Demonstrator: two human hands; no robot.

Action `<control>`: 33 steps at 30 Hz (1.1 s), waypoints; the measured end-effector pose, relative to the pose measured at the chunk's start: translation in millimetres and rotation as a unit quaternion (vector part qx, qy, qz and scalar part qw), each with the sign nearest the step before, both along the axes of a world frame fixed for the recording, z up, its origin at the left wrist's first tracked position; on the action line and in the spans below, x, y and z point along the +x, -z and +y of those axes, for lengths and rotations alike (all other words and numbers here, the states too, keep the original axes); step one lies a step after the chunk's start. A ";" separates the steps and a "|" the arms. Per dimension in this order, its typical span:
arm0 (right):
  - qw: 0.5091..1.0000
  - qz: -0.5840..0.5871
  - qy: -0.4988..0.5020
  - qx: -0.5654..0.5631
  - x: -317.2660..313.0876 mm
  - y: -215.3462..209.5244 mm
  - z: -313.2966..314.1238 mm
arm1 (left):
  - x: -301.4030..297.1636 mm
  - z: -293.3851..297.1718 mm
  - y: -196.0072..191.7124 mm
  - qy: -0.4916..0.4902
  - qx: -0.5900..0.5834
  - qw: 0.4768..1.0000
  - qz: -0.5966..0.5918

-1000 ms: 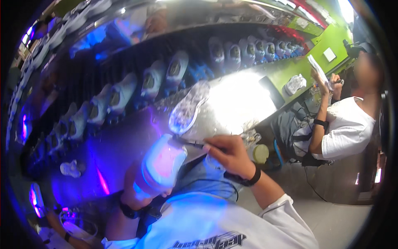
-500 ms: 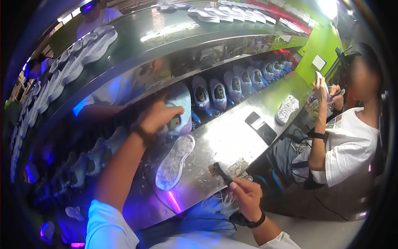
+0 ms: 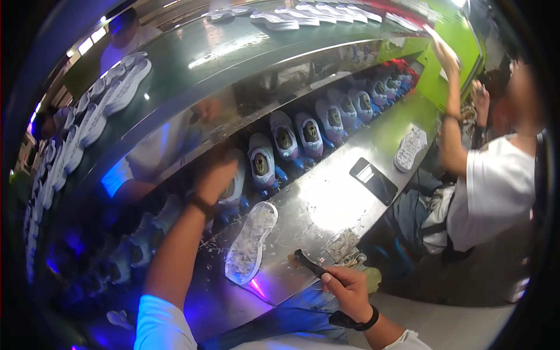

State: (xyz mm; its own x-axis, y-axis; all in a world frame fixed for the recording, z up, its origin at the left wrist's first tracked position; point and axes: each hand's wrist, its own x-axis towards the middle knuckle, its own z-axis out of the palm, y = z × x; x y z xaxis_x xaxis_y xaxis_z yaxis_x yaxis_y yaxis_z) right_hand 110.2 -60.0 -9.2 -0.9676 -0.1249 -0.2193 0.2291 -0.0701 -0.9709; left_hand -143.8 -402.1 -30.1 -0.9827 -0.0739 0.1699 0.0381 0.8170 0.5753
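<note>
R fingers (image 3: 335, 281) clamped on dark-handled brush (image 3: 309, 265); L hand (image 3: 214, 175) on white-grey shoe (image 3: 233, 188), grip unclear. Risk: brush smears pale sole (image 3: 251, 242) lying on steel bench (image 3: 326, 204).

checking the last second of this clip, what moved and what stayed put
The left hand left the bench edge and reached up to a shoe on the conveyor row, where it now rests. The right hand drew back to the near edge, its grip unchanged on the dark brush. The sole stayed flat on the bench.

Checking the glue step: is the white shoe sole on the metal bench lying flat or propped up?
Flat: the white shoe sole lies full-length on the metal bench, touched by neither hand.
</note>
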 end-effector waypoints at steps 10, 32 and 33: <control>0.999 0.036 -0.031 -0.025 27.7 -26.9 -18.6 | 85.8 -115.9 14.9 -0.053 -0.099 0.986 -0.127; 0.959 0.002 -0.276 0.068 96.1 -47.1 -139.8 | 482.0 -52.0 -89.4 -0.168 0.057 0.976 0.125; 0.959 0.017 -0.272 0.072 100.5 -41.9 -148.8 | 490.5 -46.4 -91.4 -0.162 0.038 0.980 0.113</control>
